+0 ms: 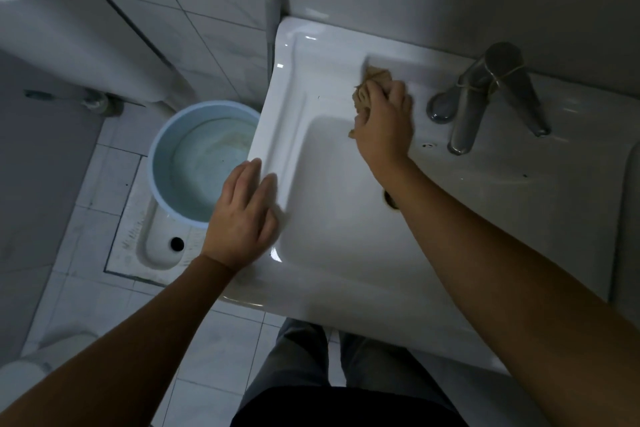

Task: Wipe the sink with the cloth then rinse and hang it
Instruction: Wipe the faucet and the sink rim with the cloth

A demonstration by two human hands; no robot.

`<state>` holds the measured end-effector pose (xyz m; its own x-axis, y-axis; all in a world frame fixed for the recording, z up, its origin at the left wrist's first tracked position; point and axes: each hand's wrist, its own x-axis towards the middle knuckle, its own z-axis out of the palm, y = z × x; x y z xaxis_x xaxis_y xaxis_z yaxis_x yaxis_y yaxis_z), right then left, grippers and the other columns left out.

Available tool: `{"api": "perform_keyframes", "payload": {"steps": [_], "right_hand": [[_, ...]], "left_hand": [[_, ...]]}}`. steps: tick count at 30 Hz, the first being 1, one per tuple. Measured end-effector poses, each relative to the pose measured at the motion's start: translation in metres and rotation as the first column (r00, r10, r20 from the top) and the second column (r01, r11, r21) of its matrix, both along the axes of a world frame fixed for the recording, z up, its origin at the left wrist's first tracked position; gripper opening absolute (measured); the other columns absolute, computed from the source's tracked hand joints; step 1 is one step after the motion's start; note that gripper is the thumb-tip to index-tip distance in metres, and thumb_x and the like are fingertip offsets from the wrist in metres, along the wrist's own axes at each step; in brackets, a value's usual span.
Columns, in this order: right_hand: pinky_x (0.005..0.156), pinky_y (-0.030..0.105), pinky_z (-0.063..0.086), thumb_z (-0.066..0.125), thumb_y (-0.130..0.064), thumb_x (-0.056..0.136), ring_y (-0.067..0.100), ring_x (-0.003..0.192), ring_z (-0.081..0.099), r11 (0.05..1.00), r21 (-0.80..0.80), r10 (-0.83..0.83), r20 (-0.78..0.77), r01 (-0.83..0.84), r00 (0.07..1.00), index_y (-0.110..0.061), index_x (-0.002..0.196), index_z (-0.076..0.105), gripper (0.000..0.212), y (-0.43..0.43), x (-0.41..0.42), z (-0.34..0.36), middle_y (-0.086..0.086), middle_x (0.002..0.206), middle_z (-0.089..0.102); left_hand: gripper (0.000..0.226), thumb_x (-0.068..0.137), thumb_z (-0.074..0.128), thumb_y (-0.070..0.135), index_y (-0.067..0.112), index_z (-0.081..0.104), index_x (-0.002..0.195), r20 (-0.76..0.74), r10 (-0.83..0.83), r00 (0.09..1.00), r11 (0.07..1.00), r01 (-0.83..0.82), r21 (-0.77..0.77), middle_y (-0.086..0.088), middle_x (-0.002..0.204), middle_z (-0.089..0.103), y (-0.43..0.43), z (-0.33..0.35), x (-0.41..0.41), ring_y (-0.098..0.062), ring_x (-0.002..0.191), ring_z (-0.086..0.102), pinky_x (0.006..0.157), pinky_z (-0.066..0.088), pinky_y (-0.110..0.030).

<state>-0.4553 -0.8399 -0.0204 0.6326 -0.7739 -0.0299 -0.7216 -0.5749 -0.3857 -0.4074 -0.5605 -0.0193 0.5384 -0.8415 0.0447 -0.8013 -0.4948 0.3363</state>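
Observation:
A white ceramic sink [298,87] fills the middle of the view. My right hand [384,121] presses a crumpled tan cloth [372,80] against the sink's back ledge, just left of the metal faucet [485,94]. Most of the cloth is hidden under my fingers. My left hand [242,215] lies flat with fingers apart on the sink's left rim and holds nothing. The drain hole [389,199] is partly hidden behind my right forearm.
A light blue bucket [162,135] with water stands on the floor left of the sink, over a squat toilet pan [156,246]. A grey handle [272,14] leans on the tiled wall behind the sink's left corner. My legs are below the sink's front edge.

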Motion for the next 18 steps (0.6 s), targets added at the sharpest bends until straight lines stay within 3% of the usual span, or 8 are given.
{"api": "perform_keyframes", "payload": {"steps": [5,9,11,15,18], "right_hand": [[0.093,0.039,0.051,0.058,-0.01,0.087,0.027,0.119,0.048,0.977,0.101,0.176,0.127,-0.189,0.976,-0.018,0.129,0.063,0.043,0.014,-0.036,-0.002,0.006,0.128,0.051],[0.094,0.038,0.054,0.053,-0.008,0.088,0.025,0.119,0.048,0.975,0.101,0.165,0.283,-0.2,0.945,-0.017,0.135,0.06,0.048,0.025,-0.015,0.0,0.005,0.129,0.051],[0.098,0.032,0.049,0.057,-0.006,0.088,0.027,0.121,0.047,0.972,0.022,0.221,0.251,-0.234,0.942,-0.018,0.138,0.057,0.051,0.022,0.013,0.004,0.005,0.133,0.052],[0.096,0.037,0.048,0.061,-0.004,0.08,0.032,0.121,0.046,0.929,-0.086,0.363,0.032,-0.359,0.931,-0.022,0.133,0.057,0.056,0.027,0.054,-0.001,0.006,0.135,0.051],[0.094,0.04,0.048,0.062,-0.001,0.077,0.033,0.113,0.049,0.932,-0.104,0.35,0.022,-0.347,0.936,-0.02,0.128,0.059,0.055,0.045,0.051,-0.009,0.008,0.129,0.055]], "left_hand": [[0.049,0.094,0.049,0.024,-0.003,0.057,0.134,-0.003,0.005,1.0,1.0,-0.005,0.012,-0.03,0.148,0.043,-0.001,0.002,-0.001,-0.048,0.137,0.038,0.113,0.035,-0.057],[0.052,0.097,0.044,0.03,-0.002,0.056,0.137,-0.01,0.015,1.0,1.0,-0.015,0.018,-0.029,0.15,0.042,0.001,0.0,-0.001,-0.047,0.139,0.037,0.113,0.036,-0.057],[0.051,0.096,0.048,0.028,-0.001,0.056,0.137,-0.004,0.018,1.0,1.0,-0.018,0.01,-0.028,0.15,0.042,0.001,-0.001,-0.002,-0.046,0.14,0.037,0.114,0.035,-0.056],[0.048,0.093,0.054,0.022,-0.002,0.057,0.134,0.02,0.011,1.0,1.0,-0.01,-0.011,-0.028,0.149,0.044,0.002,-0.003,0.0,-0.046,0.139,0.038,0.115,0.034,-0.054],[0.048,0.093,0.052,0.023,-0.002,0.058,0.134,0.021,0.015,1.0,1.0,-0.015,-0.009,-0.028,0.148,0.045,0.003,-0.004,0.0,-0.045,0.139,0.039,0.116,0.034,-0.052]]}}
